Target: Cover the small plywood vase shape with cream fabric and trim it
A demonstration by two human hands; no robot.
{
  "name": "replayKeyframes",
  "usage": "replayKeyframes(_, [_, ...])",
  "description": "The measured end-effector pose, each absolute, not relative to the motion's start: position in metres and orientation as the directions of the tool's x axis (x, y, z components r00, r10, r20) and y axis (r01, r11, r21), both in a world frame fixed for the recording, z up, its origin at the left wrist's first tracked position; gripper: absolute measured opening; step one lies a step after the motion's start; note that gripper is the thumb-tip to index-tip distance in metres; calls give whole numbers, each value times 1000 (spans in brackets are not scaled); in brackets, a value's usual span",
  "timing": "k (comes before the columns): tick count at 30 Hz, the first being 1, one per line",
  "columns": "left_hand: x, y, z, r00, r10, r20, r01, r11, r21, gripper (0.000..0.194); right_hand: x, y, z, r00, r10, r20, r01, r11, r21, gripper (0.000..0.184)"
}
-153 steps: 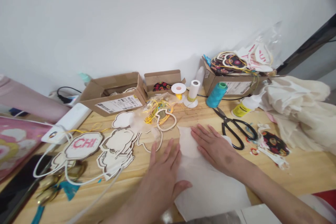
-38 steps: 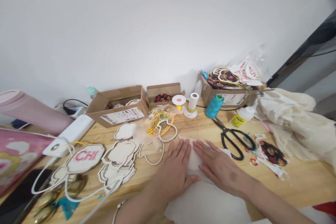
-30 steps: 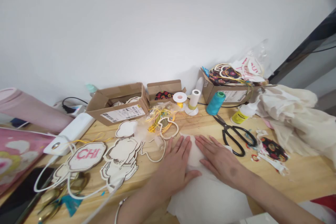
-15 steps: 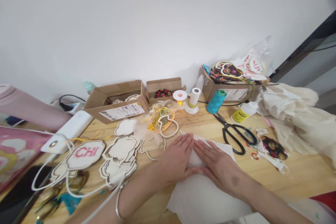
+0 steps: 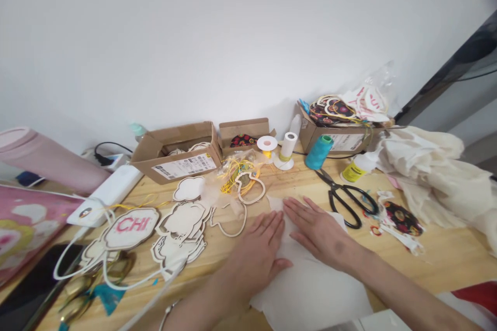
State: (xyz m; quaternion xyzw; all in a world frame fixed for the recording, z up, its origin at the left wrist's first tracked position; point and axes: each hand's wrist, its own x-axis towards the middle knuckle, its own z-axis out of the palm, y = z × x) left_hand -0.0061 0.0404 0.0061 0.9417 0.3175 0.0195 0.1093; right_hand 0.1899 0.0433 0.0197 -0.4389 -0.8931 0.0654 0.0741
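Observation:
A thin white sheet (image 5: 310,295), paper or fabric, lies on the wooden table in front of me. My left hand (image 5: 258,248) rests flat on its left edge, thumb stretched out to the right. Higher up on the sheet, my right hand (image 5: 316,230) lies flat with its fingers extended. Both hands are open, and a strip of sheet shows between them. What lies under the sheet is hidden. Close to the right hand are black-handled scissors (image 5: 349,201), lying on the table with the handles apart. Thin pale outline frames (image 5: 233,220) lie beyond my left hand.
Cloud-shaped pieces (image 5: 180,222) and a "CHI" plaque (image 5: 132,228) lie left, with a white cable. Behind are a cardboard box (image 5: 182,152), a teal thread cone (image 5: 319,152), a yellow-labelled bottle (image 5: 359,166) and a filled box (image 5: 341,137). Cream cloth (image 5: 430,176) is bunched right.
Half a second ago my hands were close together, thumbs meeting on the sheet. Now they have parted, my left hand lower and nearer me. The view has shifted slightly.

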Motion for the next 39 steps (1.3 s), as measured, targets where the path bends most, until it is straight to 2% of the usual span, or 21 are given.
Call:
replayKeyframes(4, [-6,38,3,804,592,-62,589,-775,230,61,183,60,1,-616,786,46,771,614,-170,43])
replayKeyframes(10, [-4,37,2,775,632,-30,623,-754,207,62,210,54,-28,-623,778,83,765,628,-140,50])
replayKeyframes(17, [-4,38,3,794,607,-19,597,-774,211,66,221,25,3,-592,794,137,791,605,-90,44])
replayKeyframes(23, [0,42,1,800,600,-14,587,-778,225,89,207,7,-8,-656,754,29,744,653,-141,58])
replayKeyframes(30, [-7,30,12,824,564,-57,560,-793,240,84,217,8,-2,-672,739,-44,732,653,-194,55])
replayKeyframes(34, [-23,22,16,816,568,-107,577,-793,196,83,220,12,2,-689,721,-72,715,661,-228,55])
replayKeyframes(39, [-33,20,9,744,668,2,664,-740,111,82,208,15,15,-709,705,-38,692,684,-231,55])
